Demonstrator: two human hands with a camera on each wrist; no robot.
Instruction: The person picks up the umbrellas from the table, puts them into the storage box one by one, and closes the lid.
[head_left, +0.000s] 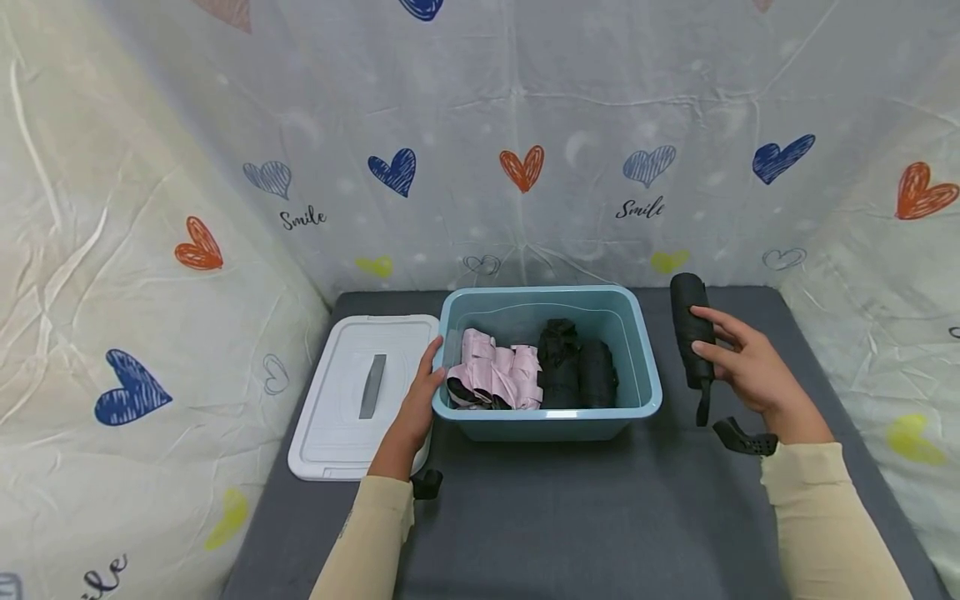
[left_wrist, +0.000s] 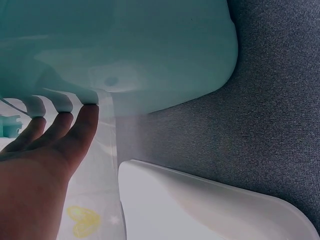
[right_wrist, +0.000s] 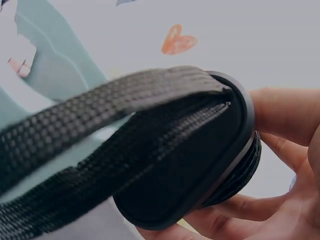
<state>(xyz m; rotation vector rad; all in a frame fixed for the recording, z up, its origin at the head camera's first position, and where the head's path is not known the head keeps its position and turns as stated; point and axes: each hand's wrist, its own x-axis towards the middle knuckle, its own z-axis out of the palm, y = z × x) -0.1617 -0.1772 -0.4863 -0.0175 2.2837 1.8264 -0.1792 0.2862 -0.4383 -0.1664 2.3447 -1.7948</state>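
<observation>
A black folded umbrella (head_left: pixel 688 329) is held up in my right hand (head_left: pixel 750 367), to the right of the blue-green storage box (head_left: pixel 540 427). Thumb and fingers grip its side, and a woven wrist strap (right_wrist: pixel 100 107) hangs from the handle end. My left hand (head_left: pixel 416 404) is at the box's left side, its fairly straight fingers (left_wrist: pixel 82 132) touching the outer wall. Inside the box lie pink bundles of folded fabric (head_left: pixel 495 371) with black showing at the lower end. Beside them, to the right, sit two black bundles, one gathered (head_left: pixel 559 367) and one smoother (head_left: pixel 597 375).
A white lid (head_left: pixel 337 400) with a grey handle (head_left: pixel 372 387) lies left of the box, partly behind my left forearm. The dark grey tabletop (head_left: pixel 562 517) is bordered at the back and sides by hanging heart-print cloth (head_left: pixel 465 100).
</observation>
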